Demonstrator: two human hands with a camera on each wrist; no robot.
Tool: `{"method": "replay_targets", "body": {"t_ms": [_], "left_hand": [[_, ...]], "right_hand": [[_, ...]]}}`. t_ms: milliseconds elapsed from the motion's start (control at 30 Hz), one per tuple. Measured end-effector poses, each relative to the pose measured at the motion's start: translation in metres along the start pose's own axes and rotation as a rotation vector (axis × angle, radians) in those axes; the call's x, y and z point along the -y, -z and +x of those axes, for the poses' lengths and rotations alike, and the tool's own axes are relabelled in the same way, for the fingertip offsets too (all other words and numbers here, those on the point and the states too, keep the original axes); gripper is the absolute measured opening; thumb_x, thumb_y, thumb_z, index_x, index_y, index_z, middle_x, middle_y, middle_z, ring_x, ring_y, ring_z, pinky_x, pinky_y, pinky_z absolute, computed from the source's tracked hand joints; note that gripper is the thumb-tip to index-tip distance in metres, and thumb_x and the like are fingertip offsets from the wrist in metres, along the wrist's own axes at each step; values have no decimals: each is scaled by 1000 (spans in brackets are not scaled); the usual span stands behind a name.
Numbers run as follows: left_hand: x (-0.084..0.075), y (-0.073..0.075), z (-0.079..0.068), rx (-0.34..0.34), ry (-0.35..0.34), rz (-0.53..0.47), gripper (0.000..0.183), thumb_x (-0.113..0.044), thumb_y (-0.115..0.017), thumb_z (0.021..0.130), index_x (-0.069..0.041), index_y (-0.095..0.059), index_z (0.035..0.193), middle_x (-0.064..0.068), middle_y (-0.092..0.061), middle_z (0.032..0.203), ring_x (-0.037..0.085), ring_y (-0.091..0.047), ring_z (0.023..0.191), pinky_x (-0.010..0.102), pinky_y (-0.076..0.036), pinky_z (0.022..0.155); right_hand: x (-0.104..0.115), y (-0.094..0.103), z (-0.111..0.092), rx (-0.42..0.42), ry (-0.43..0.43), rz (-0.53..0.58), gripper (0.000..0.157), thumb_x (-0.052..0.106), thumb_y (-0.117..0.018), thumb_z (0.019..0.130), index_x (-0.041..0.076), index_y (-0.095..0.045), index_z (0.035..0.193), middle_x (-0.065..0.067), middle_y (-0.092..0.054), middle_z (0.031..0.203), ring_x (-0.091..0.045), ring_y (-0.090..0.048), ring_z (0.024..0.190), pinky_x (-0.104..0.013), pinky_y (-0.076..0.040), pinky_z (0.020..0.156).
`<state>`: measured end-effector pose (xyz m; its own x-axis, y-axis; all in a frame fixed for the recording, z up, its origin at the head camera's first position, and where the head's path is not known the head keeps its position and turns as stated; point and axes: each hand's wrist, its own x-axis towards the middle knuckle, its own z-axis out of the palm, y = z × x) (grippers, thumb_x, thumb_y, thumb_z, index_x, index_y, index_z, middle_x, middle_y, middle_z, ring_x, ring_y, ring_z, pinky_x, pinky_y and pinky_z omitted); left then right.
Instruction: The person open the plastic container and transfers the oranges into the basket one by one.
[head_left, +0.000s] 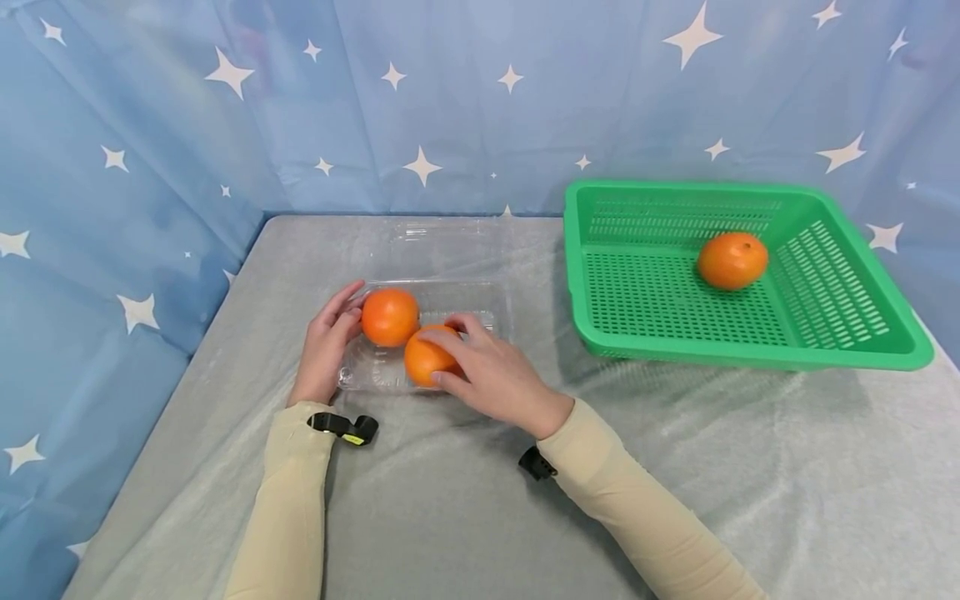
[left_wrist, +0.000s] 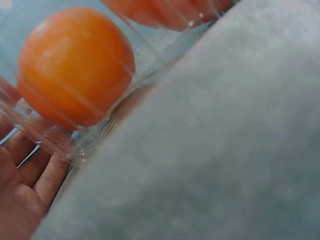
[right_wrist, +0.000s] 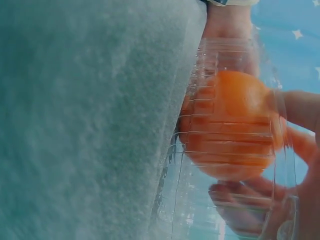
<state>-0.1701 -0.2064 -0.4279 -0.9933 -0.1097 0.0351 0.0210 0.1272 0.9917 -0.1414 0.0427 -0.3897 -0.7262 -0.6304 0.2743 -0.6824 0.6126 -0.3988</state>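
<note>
A clear plastic box [head_left: 480, 292] with its lid folded back lies on the table, two oranges inside. My left hand [head_left: 324, 337] rests against the box's left side, its fingers [left_wrist: 50, 180] along the outer wall in the left wrist view. Beside that hand, in the box's left part, is one orange [head_left: 390, 317]. My right hand [head_left: 498, 372] reaches over the front of the box and grips the second orange [head_left: 427, 358], thumb nearer me and fingers over the top. Through the clear wall, the right wrist view shows the gripped orange [right_wrist: 230, 145] low in the box.
A green plastic basket [head_left: 690, 354] stands at the right with one orange [head_left: 732, 261] in it. Grey cloth [head_left: 427, 517] covers the table. Behind and to the left hangs a blue curtain [head_left: 480, 117] with white stars.
</note>
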Motion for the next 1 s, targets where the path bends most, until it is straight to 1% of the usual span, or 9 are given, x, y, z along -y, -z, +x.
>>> {"method": "replay_targets", "body": {"t_ms": [100,167,233,367,500,733,833,933,1000], "left_hand": [[-1,0,0,4,0,-2,39,-19,-42,95,-21,-43,133,3,-47,130,16,-48,114,36,-39,94],[-1,0,0,4,2,-5,38,-19,-42,95,-22,-43,133,3,-48,130,16,-48,114,35,-39,94],[-2,0,0,4,2,-9,38,-20,-42,94,-23,-44,132,3,-48,129,16,-48,113,34,-39,94],[-2,-1,-1,4,-8,-21,37,-22,-44,94,-24,-46,131,2,-49,128,16,-49,112,33,-40,94],[-2,-1,-2,1,-19,-23,37,-24,-45,94,-25,-46,130,2,-50,127,16,-49,112,34,-40,93],[-2,-1,-1,-5,-17,-15,36,-23,-44,94,-27,-46,130,2,-49,128,16,-49,112,35,-40,94],[-2,-1,-1,-7,-15,-17,36,-22,-44,94,-27,-47,130,2,-50,127,16,-49,112,34,-40,93],[-1,-1,-1,-7,-16,-19,36,-22,-44,94,-27,-47,130,3,-50,127,16,-50,111,34,-40,93],[-1,-1,-1,-9,-15,-17,36,-21,-44,94,-27,-47,129,3,-50,127,16,-50,111,34,-40,93]], "right_hand": [[0,1,1,17,2,-9,42,37,-56,86,33,-44,125,-3,-39,128,-16,-53,95,-31,-48,63],[0,1,1,28,10,-15,40,36,-55,86,32,-45,124,-5,-38,132,-19,-49,108,-35,-49,71],[0,1,2,34,18,-15,38,34,-55,86,31,-45,123,-7,-38,134,-21,-44,115,-39,-48,78],[0,0,2,21,31,-1,36,31,-56,86,30,-46,120,-5,-41,129,-19,-46,109,-37,-46,80],[0,0,1,11,23,-7,36,32,-57,85,32,-47,119,-1,-41,122,-14,-46,100,-32,-46,75],[0,1,1,11,-4,-7,36,33,-54,85,32,-49,121,-3,-39,121,-13,-47,91,-29,-46,66],[0,1,1,19,-6,-13,36,33,-54,85,32,-49,121,-4,-39,123,-15,-47,95,-32,-47,67],[0,0,1,31,-8,-33,38,35,-53,86,33,-48,123,-6,-39,128,-18,-45,105,-36,-47,74],[0,0,1,39,-5,-46,41,36,-53,86,33,-46,126,-6,-39,128,-19,-43,107,-37,-46,77]]}}
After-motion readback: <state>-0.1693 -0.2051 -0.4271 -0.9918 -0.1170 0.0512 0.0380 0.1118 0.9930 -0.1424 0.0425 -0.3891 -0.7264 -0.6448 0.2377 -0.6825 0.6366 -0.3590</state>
